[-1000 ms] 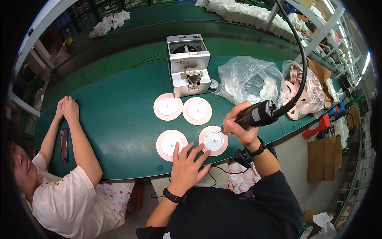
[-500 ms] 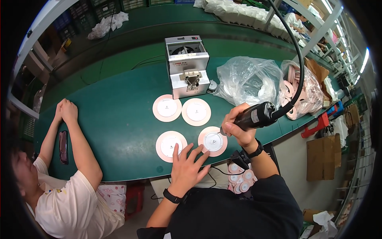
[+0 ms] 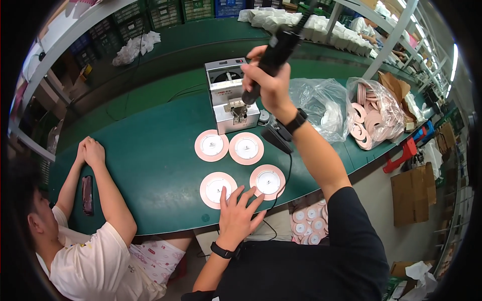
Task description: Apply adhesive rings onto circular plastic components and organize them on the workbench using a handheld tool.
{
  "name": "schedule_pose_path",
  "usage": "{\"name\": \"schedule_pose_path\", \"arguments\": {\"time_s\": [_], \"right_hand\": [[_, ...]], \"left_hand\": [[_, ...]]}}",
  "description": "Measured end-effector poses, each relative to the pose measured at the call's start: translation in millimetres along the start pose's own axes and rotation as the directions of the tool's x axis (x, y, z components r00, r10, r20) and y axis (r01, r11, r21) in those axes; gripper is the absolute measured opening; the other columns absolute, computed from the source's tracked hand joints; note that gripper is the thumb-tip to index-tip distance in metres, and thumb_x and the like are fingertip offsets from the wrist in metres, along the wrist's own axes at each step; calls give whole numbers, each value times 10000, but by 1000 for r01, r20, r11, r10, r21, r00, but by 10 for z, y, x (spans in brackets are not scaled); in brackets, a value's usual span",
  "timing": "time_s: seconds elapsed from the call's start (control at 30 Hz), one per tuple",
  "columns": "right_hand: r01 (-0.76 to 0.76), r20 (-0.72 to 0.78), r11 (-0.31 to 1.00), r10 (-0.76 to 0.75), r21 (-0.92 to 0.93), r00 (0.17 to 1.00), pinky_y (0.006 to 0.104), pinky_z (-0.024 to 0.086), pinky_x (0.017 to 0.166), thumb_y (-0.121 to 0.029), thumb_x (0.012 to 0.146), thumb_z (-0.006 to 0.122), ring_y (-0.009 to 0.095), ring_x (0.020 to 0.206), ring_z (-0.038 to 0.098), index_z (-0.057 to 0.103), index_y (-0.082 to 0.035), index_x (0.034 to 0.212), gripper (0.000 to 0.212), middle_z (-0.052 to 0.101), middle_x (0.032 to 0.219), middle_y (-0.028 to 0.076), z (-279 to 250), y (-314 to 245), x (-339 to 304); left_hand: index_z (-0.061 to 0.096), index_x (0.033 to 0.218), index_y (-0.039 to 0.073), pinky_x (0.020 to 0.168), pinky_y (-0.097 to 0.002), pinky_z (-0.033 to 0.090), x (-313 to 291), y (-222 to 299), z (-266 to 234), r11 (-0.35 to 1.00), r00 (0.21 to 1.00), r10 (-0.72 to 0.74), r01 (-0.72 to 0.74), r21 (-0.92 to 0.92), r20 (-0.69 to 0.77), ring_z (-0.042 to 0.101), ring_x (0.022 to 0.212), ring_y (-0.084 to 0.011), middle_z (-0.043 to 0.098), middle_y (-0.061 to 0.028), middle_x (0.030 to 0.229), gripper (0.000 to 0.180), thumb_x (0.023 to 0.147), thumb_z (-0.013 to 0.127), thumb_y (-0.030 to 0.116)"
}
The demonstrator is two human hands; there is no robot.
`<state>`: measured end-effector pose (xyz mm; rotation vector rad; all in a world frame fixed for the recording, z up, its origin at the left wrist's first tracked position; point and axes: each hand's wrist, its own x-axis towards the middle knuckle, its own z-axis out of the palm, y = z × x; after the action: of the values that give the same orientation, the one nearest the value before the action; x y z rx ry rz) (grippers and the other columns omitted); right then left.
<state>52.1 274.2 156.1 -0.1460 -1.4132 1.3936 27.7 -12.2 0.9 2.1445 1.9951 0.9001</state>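
My right hand [image 3: 273,88] grips a black electric screwdriver [image 3: 277,52], raised with its lower end near the front of a silver screw feeder [image 3: 219,111]. Four pink-rimmed discs with white round centres lie in two rows on the table. Spread out, my left hand [image 3: 237,219] has one fingertip on the lower left disc [image 3: 208,194] and another at the edge of the lower right disc [image 3: 268,179]. Nearer the feeder are the upper left disc [image 3: 211,145] and the upper right disc [image 3: 246,148]. The screwdriver's tip cannot be made out against the feeder.
Clear plastic bags, one holding pink rings [image 3: 371,120], lie on the green table [image 3: 150,185] at right. Below the near edge are several more discs [image 3: 311,223]. At left a person [image 3: 95,236] rests clasped hands on the table beside a dark case [image 3: 87,195].
My right hand has lifted the screwdriver off the lower right disc and carried it up and left to the feeder. My left hand stays by the lower discs.
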Motion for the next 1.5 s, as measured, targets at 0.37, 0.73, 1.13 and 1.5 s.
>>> {"name": "schedule_pose_path", "arguments": {"time_s": [0.37, 0.73, 1.13, 1.5], "right_hand": [[-197, 102, 979, 202, -52, 974, 330, 468, 525, 9, 871, 728, 140, 493, 534, 551, -15, 1141, 323, 572, 660, 33, -36, -83, -468], [-150, 206, 989, 147, -1, 967, 361, 488, 535, 34, 923, 681, 177, 523, 543, 442, -13, 1166, 344, 551, 677, 65, -313, -342, -1617], [-133, 228, 977, 170, -169, 959, 331, 515, 557, 62, 925, 676, 171, 543, 569, 437, -15, 1134, 327, 561, 665, 71, -293, -127, -1658], [-108, 233, 983, 140, -146, 962, 320, 526, 581, 81, 913, 679, 172, 570, 592, 434, -14, 1160, 360, 592, 679, 91, -302, -161, -1639]], "left_hand": [[723, 1282, 225, 1237, -648, 239, -16, -45, 22, 1000, 1000, 5, -5, 4, 6, 527, 1344, -304, 638, -12, 1372, 455, 858, 794, 373], [707, 1308, 229, 1237, -649, 237, -19, -24, 8, 1000, 1000, 0, 0, 10, 26, 516, 1353, -289, 623, -3, 1377, 470, 872, 780, 387], [708, 1308, 222, 1232, -661, 237, -19, -15, 10, 1000, 1000, -4, 4, 6, 23, 517, 1353, -288, 623, -9, 1379, 484, 859, 796, 382], [738, 1275, 231, 1241, -639, 226, -13, -2, 21, 1000, 1000, -13, 13, 9, 8, 531, 1323, -291, 648, 12, 1346, 459, 840, 802, 364]]}}
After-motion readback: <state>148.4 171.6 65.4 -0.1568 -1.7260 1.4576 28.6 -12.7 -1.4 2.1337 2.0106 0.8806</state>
